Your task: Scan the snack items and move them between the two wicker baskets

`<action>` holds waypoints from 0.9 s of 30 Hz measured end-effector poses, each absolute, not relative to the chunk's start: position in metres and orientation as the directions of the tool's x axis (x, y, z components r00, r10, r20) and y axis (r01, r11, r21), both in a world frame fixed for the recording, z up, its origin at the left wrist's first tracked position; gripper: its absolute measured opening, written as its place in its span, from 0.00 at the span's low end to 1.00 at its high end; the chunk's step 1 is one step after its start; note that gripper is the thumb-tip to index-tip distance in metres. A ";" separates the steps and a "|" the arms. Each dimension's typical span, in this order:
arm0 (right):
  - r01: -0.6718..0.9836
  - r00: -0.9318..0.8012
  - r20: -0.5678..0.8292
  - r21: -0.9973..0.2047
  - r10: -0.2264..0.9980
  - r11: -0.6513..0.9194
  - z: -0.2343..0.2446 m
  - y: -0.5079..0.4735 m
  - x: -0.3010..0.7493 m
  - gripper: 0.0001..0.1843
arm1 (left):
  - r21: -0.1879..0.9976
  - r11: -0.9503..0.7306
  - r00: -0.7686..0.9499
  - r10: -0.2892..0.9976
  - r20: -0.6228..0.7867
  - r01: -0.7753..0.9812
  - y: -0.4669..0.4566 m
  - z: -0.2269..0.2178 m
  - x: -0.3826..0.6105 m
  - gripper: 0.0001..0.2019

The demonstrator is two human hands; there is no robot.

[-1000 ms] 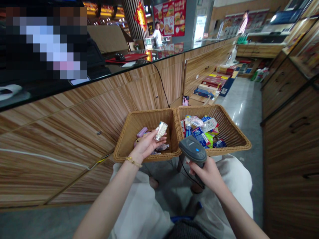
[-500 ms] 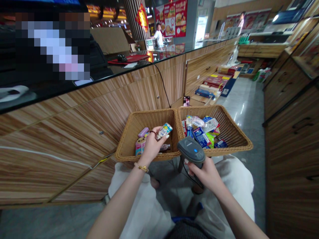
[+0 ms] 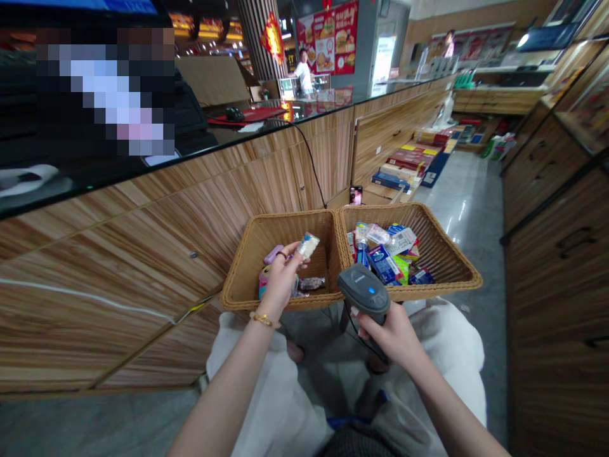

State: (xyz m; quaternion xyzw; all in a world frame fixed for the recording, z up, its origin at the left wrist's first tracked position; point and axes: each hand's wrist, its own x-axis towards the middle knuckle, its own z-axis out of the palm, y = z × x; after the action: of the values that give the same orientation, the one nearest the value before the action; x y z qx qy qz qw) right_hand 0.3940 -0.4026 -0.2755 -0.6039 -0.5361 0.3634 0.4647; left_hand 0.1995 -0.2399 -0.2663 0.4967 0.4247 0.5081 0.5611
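Over the left wicker basket (image 3: pixel 238 270), my left hand (image 3: pixel 281 276) is closed on a small clear-and-white packaged item (image 3: pixel 308 245); its exact kind is too small to read. Below that hand, a purple pack (image 3: pixel 273 254) and a clear wrapped item (image 3: pixel 312 283) lie in the basket. My right hand (image 3: pixel 391 330) grips the handle of a dark grey barcode scanner (image 3: pixel 364 289), which shows a blue light on top. The scanner's head is at the front rim of the right wicker basket (image 3: pixel 457 270). Inside that basket are several small packs, among them a blue box (image 3: pixel 384 263).
A wood-panelled counter (image 3: pixel 190 209) with a dark glass top runs along the left. A black cable (image 3: pixel 311 162) hangs down its front. A phone (image 3: pixel 355 195) stands behind the baskets. Stacked boxes (image 3: pixel 404 166) lie beyond, and cabinets (image 3: pixel 552 209) line the right. A person (image 3: pixel 303 71) stands across the counter.
My left hand has turned the packaged item, so a whiter side shows, and has shifted slightly left. The scanner in my right hand stays almost in place.
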 end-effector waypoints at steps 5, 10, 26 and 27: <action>0.315 0.161 0.053 -0.949 0.985 0.000 -0.273 -0.401 0.393 0.11 | 0.959 0.072 0.144 0.989 -0.033 -0.275 -0.239 -0.262 0.198 0.16; 0.329 0.157 0.071 -0.944 0.985 0.016 -0.273 -0.399 0.393 0.10 | 0.910 0.212 0.134 0.975 -0.175 -0.356 -0.237 -0.259 0.197 0.12; 0.302 0.155 0.079 -0.953 0.985 0.029 -0.267 -0.397 0.388 0.10 | 0.829 0.367 0.315 0.917 -0.245 -0.423 -0.237 -0.256 0.192 0.09; 0.301 0.156 0.076 -0.953 0.985 0.026 -0.266 -0.397 0.388 0.09 | 0.833 0.356 0.312 0.921 -0.235 -0.423 -0.237 -0.257 0.192 0.09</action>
State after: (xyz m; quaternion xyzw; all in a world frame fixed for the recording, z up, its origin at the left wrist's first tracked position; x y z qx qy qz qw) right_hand 0.3875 -0.3970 -0.2663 -0.5965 -0.5389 0.3625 0.4716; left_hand 0.1924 -0.2370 -0.2570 0.3373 0.3684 0.4563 0.7364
